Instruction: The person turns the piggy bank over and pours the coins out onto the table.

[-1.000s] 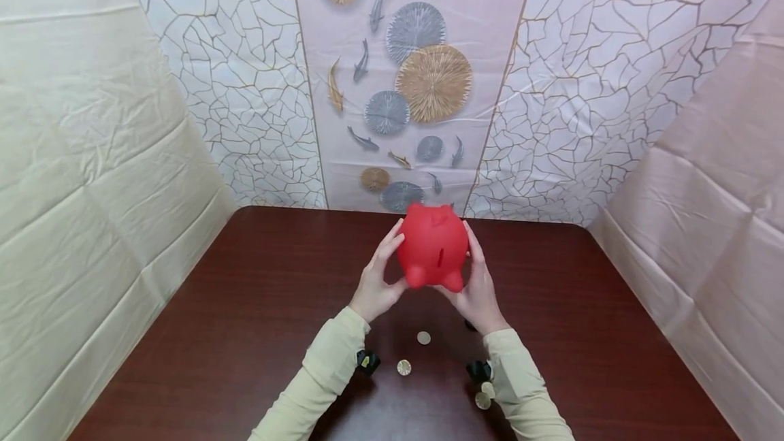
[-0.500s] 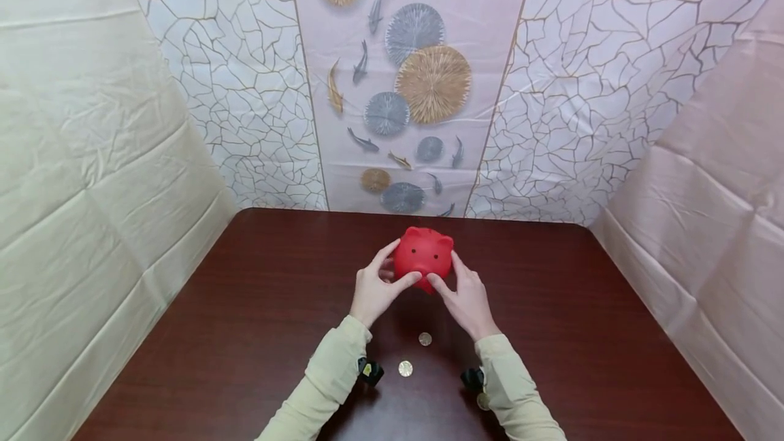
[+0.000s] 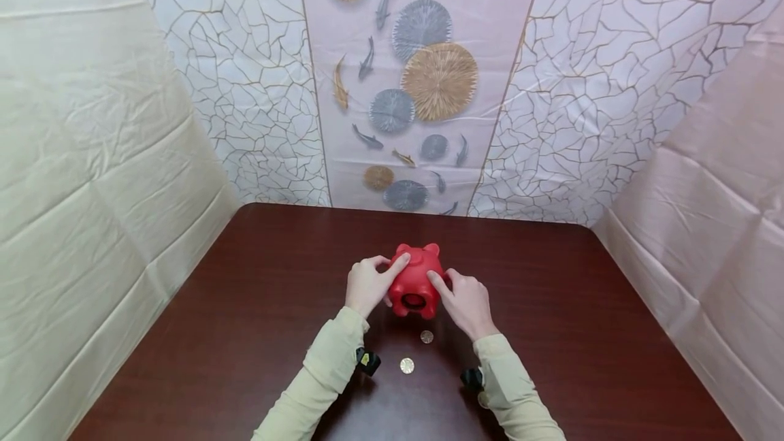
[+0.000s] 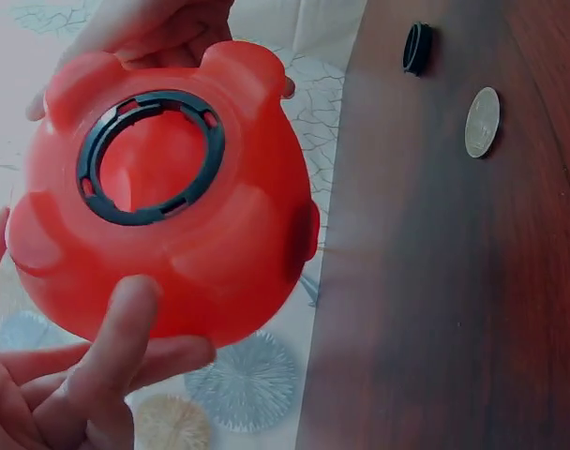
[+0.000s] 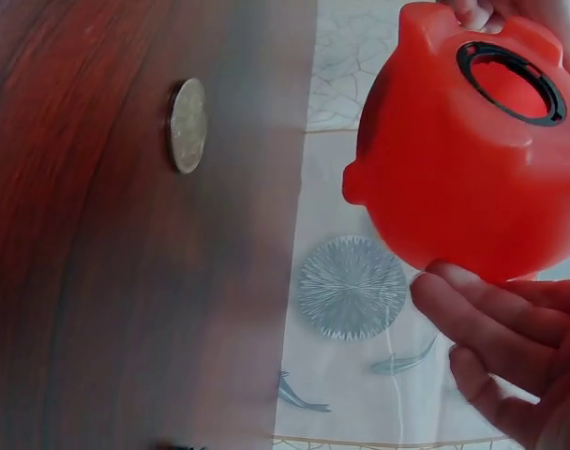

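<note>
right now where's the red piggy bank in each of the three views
Head view: the red piggy bank sits centre frame, low over the table, between the left hand and right hand.
Left wrist view: it fills the left half, its black-ringed opening facing the camera.
Right wrist view: it is in the upper right, ring on top.
Shared landmark: the black ring around the opening, seen in all three.

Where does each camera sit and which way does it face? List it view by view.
Head: above, looking forward and down at the table; both sleeves, left hand and right hand gripping the red piggy bank.
Left wrist: beside the left hand, facing the bank's open round base hole; fingers show.
Right wrist: beside the right hand, facing the bank; fingers show.
Shared: all see the bank; each also shows a coin.
</note>
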Available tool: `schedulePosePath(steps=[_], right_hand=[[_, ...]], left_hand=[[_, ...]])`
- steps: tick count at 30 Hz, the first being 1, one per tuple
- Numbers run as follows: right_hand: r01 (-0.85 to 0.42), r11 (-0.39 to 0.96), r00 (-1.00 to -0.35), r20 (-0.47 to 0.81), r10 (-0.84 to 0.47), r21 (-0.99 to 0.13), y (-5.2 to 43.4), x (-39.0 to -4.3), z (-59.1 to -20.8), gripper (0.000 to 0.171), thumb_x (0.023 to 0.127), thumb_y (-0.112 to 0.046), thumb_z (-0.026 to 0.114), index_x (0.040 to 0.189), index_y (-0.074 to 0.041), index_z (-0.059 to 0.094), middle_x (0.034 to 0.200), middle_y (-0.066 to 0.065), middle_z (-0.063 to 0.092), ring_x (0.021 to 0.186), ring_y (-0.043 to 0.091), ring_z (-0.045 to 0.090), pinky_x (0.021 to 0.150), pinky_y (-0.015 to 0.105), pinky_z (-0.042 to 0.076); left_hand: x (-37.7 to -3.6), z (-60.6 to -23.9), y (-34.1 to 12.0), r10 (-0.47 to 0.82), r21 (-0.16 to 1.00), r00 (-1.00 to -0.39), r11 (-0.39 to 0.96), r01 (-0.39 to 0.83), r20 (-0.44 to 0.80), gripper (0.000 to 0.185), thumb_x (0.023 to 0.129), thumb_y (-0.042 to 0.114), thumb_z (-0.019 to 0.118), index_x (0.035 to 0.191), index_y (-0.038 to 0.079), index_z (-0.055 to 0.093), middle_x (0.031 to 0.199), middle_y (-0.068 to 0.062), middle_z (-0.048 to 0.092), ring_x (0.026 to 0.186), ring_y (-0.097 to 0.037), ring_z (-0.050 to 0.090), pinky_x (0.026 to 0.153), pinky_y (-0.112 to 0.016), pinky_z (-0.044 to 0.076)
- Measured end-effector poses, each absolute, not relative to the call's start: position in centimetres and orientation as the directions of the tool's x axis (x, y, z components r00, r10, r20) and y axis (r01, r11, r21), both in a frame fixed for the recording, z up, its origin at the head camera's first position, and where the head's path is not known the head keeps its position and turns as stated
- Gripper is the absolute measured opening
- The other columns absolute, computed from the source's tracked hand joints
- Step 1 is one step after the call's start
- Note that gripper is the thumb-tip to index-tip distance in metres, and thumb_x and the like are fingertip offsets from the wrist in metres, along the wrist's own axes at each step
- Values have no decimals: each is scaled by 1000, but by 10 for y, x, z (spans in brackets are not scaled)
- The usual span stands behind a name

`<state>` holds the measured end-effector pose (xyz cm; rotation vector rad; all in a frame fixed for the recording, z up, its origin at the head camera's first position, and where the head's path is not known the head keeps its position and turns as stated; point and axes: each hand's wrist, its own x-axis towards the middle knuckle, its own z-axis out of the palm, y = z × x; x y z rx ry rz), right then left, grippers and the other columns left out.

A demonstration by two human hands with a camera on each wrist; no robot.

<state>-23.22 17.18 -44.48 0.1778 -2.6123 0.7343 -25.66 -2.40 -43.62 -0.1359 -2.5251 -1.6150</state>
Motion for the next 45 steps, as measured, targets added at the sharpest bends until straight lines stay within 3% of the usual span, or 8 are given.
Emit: schedulePosePath(steps=[8,15,19,26,31,34,39,45], right_hand=[[-136,824,-952,304,45,-550,174,-232,-437,62,92,-61,49,124,-9,62,100,14,73,87,32,69,81,50,55],[-150,733,-963,266,43,-663,175,-232,-431,85,83,-57,66,148,-11,36,133,18,59,114,37,62,94,54,52],[-269,645,-937,350,-2,-715,177,-233,-433,94,78,-44,78,151,-13,27,141,16,53,123,35,56,98,54,50],[-582,531,-753,654,-68,-616,177,-234,-432,111,68,-12,88,153,-17,18,143,14,46,121,29,53,95,46,52],[-753,519,-523,847,-97,-405,175,-233,-427,93,79,-27,79,148,-5,21,149,17,39,125,24,48,100,17,45],[-808,529,-376,918,-124,-259,174,-234,-425,81,87,-40,68,141,2,24,151,22,35,131,20,45,101,12,39],[-828,535,-308,934,-182,-169,178,-235,-422,79,89,-43,64,137,7,27,147,30,35,145,20,32,104,12,37],[-805,492,-487,842,-232,-330,187,-230,-428,97,75,-27,83,147,3,24,155,24,29,143,22,34,109,9,32]], left_hand=[[-252,-436,-19,63,843,-959,464,273,276,59,79,59,70,125,22,63,67,-1,66,59,-14,64,57,-26,49],[-254,-439,-20,187,876,-931,320,360,314,68,82,43,75,143,37,45,125,-5,67,107,-22,67,90,-36,57],[-254,-440,-21,214,850,-883,251,463,417,76,80,30,80,144,40,41,137,-5,60,121,-25,61,98,-43,52],[-253,-437,-19,186,661,-679,154,734,711,86,73,7,84,146,20,42,154,-4,40,139,-20,44,108,-39,45],[-251,-432,-17,174,490,-500,100,866,849,87,74,-6,78,148,14,36,157,-11,34,144,-14,36,111,-28,41],[-250,-430,-16,179,431,-443,102,897,879,93,75,-12,74,150,20,30,158,-13,31,146,-12,32,111,-26,40],[-251,-430,-19,217,459,-483,155,875,848,94,74,-5,78,149,21,27,157,-19,28,146,-22,33,107,-37,46],[-250,-435,-24,298,637,-648,147,757,701,101,70,7,85,151,20,26,158,-7,30,138,-28,43,105,-45,47]])
